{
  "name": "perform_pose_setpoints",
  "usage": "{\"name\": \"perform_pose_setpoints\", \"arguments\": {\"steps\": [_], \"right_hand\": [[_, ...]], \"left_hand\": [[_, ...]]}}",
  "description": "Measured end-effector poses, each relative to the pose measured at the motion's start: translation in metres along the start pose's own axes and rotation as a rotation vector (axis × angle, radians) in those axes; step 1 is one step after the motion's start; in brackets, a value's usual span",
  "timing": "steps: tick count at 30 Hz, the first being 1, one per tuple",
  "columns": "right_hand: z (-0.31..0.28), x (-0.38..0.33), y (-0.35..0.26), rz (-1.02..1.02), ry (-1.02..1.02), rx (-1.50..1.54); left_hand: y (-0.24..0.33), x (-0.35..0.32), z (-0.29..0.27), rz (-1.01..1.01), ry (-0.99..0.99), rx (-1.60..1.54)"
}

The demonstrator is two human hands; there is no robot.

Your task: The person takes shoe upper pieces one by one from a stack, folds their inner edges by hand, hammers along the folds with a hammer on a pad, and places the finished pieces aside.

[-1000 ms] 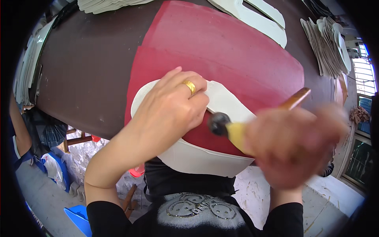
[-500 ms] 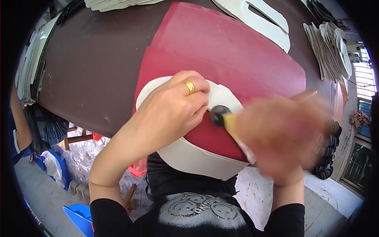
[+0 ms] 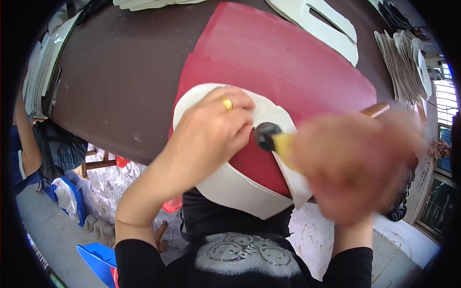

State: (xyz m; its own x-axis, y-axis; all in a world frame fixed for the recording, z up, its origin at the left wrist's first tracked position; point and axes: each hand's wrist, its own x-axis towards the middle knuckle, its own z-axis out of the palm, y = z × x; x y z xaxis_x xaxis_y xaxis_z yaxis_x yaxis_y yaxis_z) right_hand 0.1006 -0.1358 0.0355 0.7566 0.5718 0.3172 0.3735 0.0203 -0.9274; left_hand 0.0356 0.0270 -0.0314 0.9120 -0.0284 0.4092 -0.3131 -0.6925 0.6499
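On the red sheet lies a curved cream-white piece [image 3: 247, 197], leather-like, with a gap in its middle where the red shows. My left hand [image 3: 213, 127], with a gold ring, rests on its upper part, fingers curled and pinching near the inner edge; the fingertips are partly hidden. My right hand [image 3: 355, 165], smeared by motion, grips a hammer. Its round black head [image 3: 267, 136] with a yellow neck is close beside my left fingertips, over the inner edge of the piece. The wooden handle end [image 3: 376, 110] sticks out beyond my right hand.
A red sheet [image 3: 288, 57] covers part of the brown table [image 3: 110, 81]. Cream cut pieces [image 3: 319, 24] lie at the far side, and a stack of them [image 3: 403, 65] stands at the right. Another person's arm [image 3: 30, 137] shows at the left edge.
The view has shifted slightly. The hammer stays near my left fingertips while my right hand is blurred in both frames. At the right, the lower end of the cream piece looks more spread apart.
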Motion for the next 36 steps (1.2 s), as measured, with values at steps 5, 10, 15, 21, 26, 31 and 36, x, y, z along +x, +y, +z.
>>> {"name": "perform_pose_setpoints", "arguments": {"steps": [5,10,15,21,26,31,36], "right_hand": [[0.006,0.002,0.001,0.054,0.007,0.041],[0.01,0.004,0.007,0.084,0.033,0.118],[0.023,0.016,0.005,0.071,0.05,0.075],[0.018,0.018,0.008,-0.065,-0.014,-0.092],[0.021,0.016,0.005,0.029,0.006,0.033],[0.029,0.027,0.009,0.006,0.044,0.074],[0.006,0.008,-0.014,0.478,0.093,0.363]], "left_hand": [[-0.015,0.006,-0.006,0.09,-0.115,-0.074],[-0.013,0.005,-0.016,0.105,-0.121,-0.011],[0.0,-0.011,0.001,-0.056,0.094,0.014],[-0.002,-0.018,0.002,-0.1,0.076,-0.029],[-0.001,-0.024,-0.005,-0.029,0.067,0.126],[0.005,-0.031,0.003,-0.167,0.176,0.146],[0.0,-0.031,0.004,-0.139,0.189,0.149]]}}
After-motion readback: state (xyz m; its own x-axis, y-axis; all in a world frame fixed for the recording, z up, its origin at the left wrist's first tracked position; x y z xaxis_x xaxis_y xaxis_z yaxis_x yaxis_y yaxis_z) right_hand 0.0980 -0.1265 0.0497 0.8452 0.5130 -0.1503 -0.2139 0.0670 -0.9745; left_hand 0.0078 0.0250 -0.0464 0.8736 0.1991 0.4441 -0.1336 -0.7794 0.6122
